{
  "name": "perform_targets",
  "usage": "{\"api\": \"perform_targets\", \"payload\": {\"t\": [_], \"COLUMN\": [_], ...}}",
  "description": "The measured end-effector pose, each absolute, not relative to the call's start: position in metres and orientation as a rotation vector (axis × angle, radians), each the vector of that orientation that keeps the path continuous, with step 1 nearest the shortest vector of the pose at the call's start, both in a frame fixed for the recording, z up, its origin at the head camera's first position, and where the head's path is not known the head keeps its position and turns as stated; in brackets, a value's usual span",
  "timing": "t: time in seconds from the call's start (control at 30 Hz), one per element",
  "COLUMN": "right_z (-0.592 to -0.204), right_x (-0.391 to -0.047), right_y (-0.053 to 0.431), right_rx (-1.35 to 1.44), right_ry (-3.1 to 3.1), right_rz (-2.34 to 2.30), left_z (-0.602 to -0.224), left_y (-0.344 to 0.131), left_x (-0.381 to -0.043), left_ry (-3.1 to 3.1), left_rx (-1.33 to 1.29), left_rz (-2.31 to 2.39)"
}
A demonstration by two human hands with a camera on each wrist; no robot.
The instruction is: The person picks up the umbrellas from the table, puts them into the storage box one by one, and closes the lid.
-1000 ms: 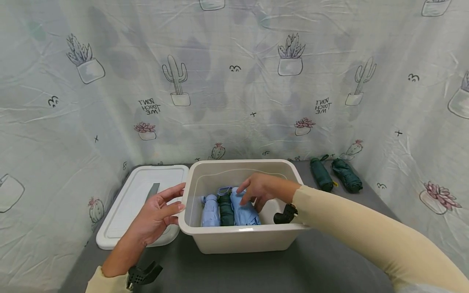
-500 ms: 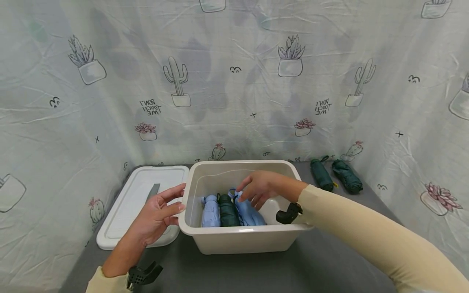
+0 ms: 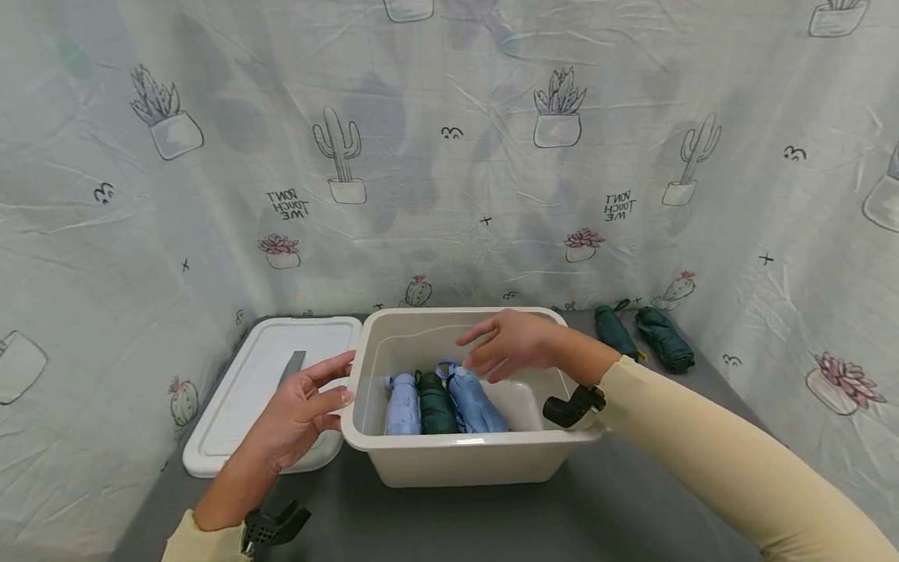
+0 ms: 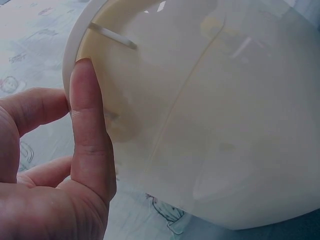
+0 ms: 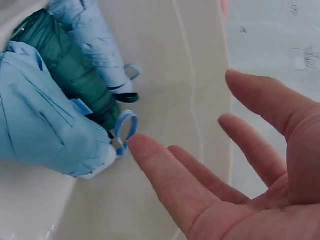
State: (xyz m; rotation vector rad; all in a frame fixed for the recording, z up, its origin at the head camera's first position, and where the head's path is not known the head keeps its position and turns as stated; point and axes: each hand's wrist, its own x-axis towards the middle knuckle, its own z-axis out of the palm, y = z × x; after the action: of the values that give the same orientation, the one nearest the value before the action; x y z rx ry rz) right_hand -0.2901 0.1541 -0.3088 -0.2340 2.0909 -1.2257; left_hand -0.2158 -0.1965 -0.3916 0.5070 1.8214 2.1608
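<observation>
A cream plastic storage bin [image 3: 463, 462] stands on the table. My left hand [image 3: 302, 412] pinches its left rim [image 4: 68, 60] between thumb and fingers. Inside, side by side, lie a light blue folded umbrella [image 3: 403, 406], a dark green folded umbrella [image 3: 437, 404] and another light blue folded umbrella [image 3: 477, 402], which leans at the right of the row. Over the bin hovers my right hand [image 3: 516, 343], fingers spread and holding nothing. In the right wrist view, a fingertip overlaps the edge of the blue wrist loop [image 5: 126, 127] on the nearer blue umbrella.
Two dark green folded umbrellas [image 3: 663, 337] lie on the grey table [image 3: 449, 523] behind the bin's right side. A white lid [image 3: 239, 398] lies flat to the left, beside my left forearm. A printed curtain [image 3: 449, 179] hangs close behind and around.
My right hand has let go of the right-hand blue umbrella and risen to the right. That umbrella now slants more, and the green one beside it shows more. The left hand stays put.
</observation>
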Motion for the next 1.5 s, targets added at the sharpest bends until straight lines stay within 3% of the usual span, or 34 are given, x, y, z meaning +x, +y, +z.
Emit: {"api": "perform_targets", "payload": {"t": [0.6, 1.5], "right_z": [-0.29, -0.324], "right_x": [-0.278, -0.271], "right_y": [0.203, 0.304], "right_rx": [-0.358, -0.381], "right_ry": [2.13, 2.246], "right_rz": [-1.617, -2.161], "left_z": [-0.386, -0.389], "left_y": [-0.197, -0.198], "left_x": [-0.215, -0.218], "left_ry": [1.81, 1.793], "left_rx": [0.511, 0.513], "left_rz": [2.166, 2.175]}}
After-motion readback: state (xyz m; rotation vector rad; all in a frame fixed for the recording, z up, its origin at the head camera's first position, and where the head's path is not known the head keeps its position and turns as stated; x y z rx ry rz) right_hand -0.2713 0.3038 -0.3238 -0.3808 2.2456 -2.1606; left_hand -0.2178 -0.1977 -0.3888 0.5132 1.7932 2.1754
